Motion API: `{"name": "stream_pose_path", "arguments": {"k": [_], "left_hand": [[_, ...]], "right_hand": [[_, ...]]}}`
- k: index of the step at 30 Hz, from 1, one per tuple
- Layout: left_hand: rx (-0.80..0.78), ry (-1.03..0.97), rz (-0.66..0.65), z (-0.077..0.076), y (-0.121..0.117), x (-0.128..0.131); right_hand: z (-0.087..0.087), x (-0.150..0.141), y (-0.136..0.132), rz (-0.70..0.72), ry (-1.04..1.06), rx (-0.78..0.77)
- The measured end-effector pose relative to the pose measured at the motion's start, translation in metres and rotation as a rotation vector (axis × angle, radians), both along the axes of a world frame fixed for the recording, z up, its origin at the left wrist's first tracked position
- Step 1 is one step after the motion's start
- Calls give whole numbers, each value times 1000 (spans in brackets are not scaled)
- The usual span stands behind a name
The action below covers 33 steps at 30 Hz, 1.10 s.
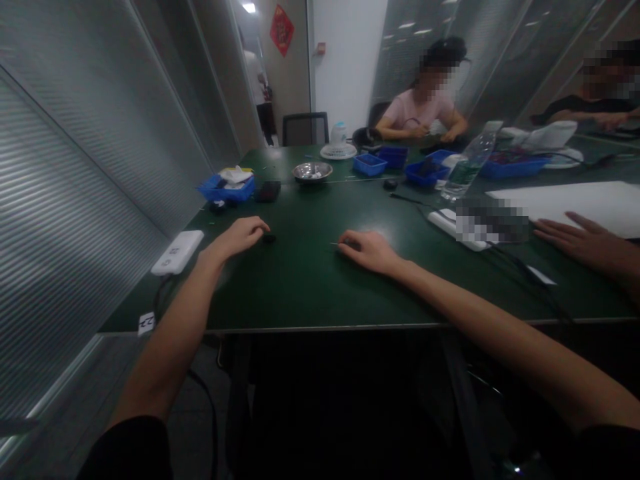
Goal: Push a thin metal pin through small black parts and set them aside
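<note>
On the green table, my left hand [245, 235] is closed, with its fingertips against a small black part [269, 237] whose kind is too dark to make out. To the right of it, my right hand [370, 251] wraps round a slim tool [333, 244]. The tool's thin metal shaft points left towards the black part, with a gap between the two. Most of its handle is hidden in my fingers; it looks like a screwdriver.
Ahead stand a metal bowl [312, 173], a blue tray [227, 189] and a blue basket [370, 165]. White power adapters lie at left [177, 253] and right [440, 220], with cables. A water bottle [470, 163] leans there. Another person's hand [585, 240] rests on the right.
</note>
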<state>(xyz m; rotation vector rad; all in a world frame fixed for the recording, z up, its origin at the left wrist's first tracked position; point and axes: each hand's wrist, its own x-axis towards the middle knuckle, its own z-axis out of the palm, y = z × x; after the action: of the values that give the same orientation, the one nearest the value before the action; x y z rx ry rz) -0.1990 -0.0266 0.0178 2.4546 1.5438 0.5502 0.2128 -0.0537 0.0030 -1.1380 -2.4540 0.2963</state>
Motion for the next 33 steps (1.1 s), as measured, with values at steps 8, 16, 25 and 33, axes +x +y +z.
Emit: {"name": "stream_pose_path", "arguments": {"k": [8,16,25,33], "left_hand": [[-22,62,-65,-1,0,-1],[-10,52,-100,-2,4,-7],[107,1,113,-8,10,-34],[117,-125,163,-12,9,-40]], "right_hand": [[1,1,0,4,-1,-3],[2,0,-1,2,0,-6],[4,1,-3,13,-2,-13],[3,1,-2,5,0,-7]]}}
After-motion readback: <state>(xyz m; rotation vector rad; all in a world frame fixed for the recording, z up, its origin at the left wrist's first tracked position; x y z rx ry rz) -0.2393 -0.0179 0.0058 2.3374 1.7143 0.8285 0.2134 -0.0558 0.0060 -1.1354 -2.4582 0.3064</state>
